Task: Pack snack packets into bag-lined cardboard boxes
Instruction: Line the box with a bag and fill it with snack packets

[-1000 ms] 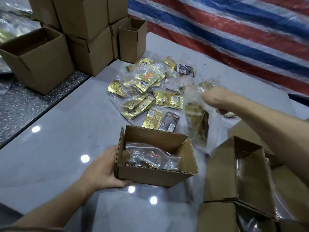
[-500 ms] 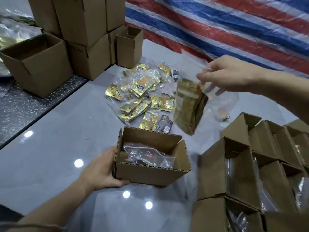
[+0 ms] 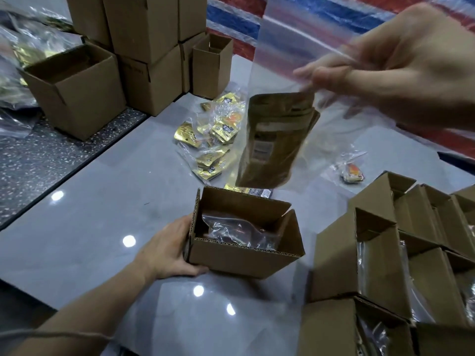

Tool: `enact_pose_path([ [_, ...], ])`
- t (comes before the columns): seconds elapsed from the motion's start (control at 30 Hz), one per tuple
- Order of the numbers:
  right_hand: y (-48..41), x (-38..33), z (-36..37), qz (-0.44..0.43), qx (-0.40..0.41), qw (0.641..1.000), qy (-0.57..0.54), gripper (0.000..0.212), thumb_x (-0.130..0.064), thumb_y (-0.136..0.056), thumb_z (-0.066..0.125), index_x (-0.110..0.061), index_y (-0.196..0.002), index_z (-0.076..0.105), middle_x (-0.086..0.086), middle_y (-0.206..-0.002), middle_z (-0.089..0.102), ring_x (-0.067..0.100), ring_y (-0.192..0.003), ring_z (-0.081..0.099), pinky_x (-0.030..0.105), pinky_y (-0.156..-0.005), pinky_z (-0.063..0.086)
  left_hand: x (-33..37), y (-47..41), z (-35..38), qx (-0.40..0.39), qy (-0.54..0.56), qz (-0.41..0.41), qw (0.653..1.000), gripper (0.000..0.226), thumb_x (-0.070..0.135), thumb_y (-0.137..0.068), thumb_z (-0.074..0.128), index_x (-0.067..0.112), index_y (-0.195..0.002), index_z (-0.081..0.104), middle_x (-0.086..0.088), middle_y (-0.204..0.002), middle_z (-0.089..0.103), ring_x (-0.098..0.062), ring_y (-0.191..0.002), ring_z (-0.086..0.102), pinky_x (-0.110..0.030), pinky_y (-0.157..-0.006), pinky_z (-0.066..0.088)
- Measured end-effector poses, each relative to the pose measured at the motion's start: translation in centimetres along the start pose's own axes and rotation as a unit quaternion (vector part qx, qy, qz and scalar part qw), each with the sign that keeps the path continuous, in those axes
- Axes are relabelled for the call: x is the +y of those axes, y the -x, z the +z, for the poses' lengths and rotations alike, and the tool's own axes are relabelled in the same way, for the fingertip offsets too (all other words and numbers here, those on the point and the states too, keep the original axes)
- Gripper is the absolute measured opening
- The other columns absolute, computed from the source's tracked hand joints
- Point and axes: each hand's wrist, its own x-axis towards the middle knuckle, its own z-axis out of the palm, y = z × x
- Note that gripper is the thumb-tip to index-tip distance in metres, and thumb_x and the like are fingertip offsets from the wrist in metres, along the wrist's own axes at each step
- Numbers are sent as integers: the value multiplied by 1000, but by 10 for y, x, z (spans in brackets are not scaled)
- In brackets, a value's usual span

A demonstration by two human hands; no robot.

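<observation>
Mid-transfer. My right hand (image 3: 401,65) is up in the air with a clear bag (image 3: 275,140) holding a dark-gold packet, fingers (image 3: 326,75) pinching the plastic just above the packet's top. They are motion-blurred, but the pinch is plain, and slack film stands up above them. The bag hangs free of the table (image 3: 102,222), between the loose pile of gold packets (image 3: 218,134) and the open box (image 3: 244,260). Its lower edge shows just above the box's far wall, not yet inside. My left hand (image 3: 167,250) grips the box's left end, palm to the wall and thumb along the near bottom edge, steadying it on the table. A crumpled plastic liner (image 3: 236,232) already lies in the bottom of the box. The load's long axis is close to vertical and leans a little, top toward my right hand, bottom swung left and toward the box. The packet's sealed top is up, and the broad face with the pale label is turned to me. The step, as I judge it, is carrying one bagged load to the box. Next it needs bringing over the opening and lowering in. It looks longer than the box is deep, so I expect to tip it flat along the box's long side rather than drop it upright — and to mind the slack film at the flaps. To my right stands a row of open boxes (image 3: 372,265) with plastic in them, with a stray small packet (image 3: 352,172) beyond. Stacked boxes (image 3: 144,47) stand far left.
</observation>
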Motion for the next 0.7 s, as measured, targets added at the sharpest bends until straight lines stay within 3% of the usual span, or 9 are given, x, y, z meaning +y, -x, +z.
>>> enact_pose_path([
  [0.23, 9, -12, 8, -15, -39, 998, -50, 40, -47, -91, 52, -21, -114, 72, -17, -91, 72, 0, -77, 72, 26, -58, 61, 2, -1, 2, 4, 4, -6, 1000, 79, 63, -51, 88, 56, -115, 43, 36, -106, 55, 15, -97, 54, 1, -76, 38],
  [0.3, 11, -15, 14, -15, -47, 996, -72, 39, -48, -90, 52, -24, -113, 72, -16, -93, 73, 2, -78, 73, 26, -58, 60, 1, -2, 1, -2, 7, 5, 1000, 75, 64, -54, 87, 52, -116, 46, 33, -107, 57, 11, -99, 57, -4, -79, 41],
  [0.37, 12, -16, 22, -6, -52, 995, -87, 41, -53, -87, 51, -26, -107, 73, -13, -93, 75, 4, -77, 73, 25, -58, 60, 0, -4, 2, -6, 14, 9, 1000, 75, 65, -55, 87, 44, -118, 50, 28, -108, 60, 5, -101, 60, -18, -83, 49],
  [0.43, 13, -15, 31, 6, -52, 995, -85, 42, -55, -85, 50, -27, -103, 75, -3, -88, 77, 13, -73, 73, 34, -54, 60, -2, -5, 3, -5, 17, 8, 1000, 78, 65, -56, 87, 38, -121, 53, 25, -110, 62, 2, -103, 61, -28, -85, 53],
  [0.53, 13, -13, 49, 7, -63, 996, -66, 43, -56, -87, 48, -26, -99, 77, 10, -82, 75, 28, -68, 70, 52, -52, 55, -2, -4, 3, -1, 11, 15, 1000, 80, 66, -56, 86, 38, -123, 53, 26, -111, 62, 3, -104, 61, -29, -86, 53],
  [0.57, 14, -12, 55, 9, -65, 996, -66, 45, -56, -88, 48, -24, -97, 78, 10, -79, 74, 28, -67, 69, 51, -53, 55, -2, -5, 3, -3, 12, 16, 1000, 80, 67, -56, 86, 38, -123, 53, 26, -111, 62, 3, -104, 61, -28, -85, 53],
  [0.63, 18, -7, 68, 9, -64, 995, -75, 45, -52, -90, 49, -19, -95, 79, 2, -66, 71, 15, -54, 63, 34, -47, 53, -1, -4, 2, -1, 10, 15, 1000, 76, 67, -56, 86, 44, -120, 52, 29, -109, 60, 5, -102, 60, -20, -83, 50],
  [0.7, 23, -1, 85, 7, -67, 995, -71, 39, -46, -94, 53, -17, -95, 79, 0, -58, 65, 16, -45, 52, 27, -41, 43, -1, -2, 2, 7, 8, 9, 1000, 75, 66, -55, 87, 49, -117, 49, 33, -109, 56, 8, -102, 58, -12, -81, 45],
])
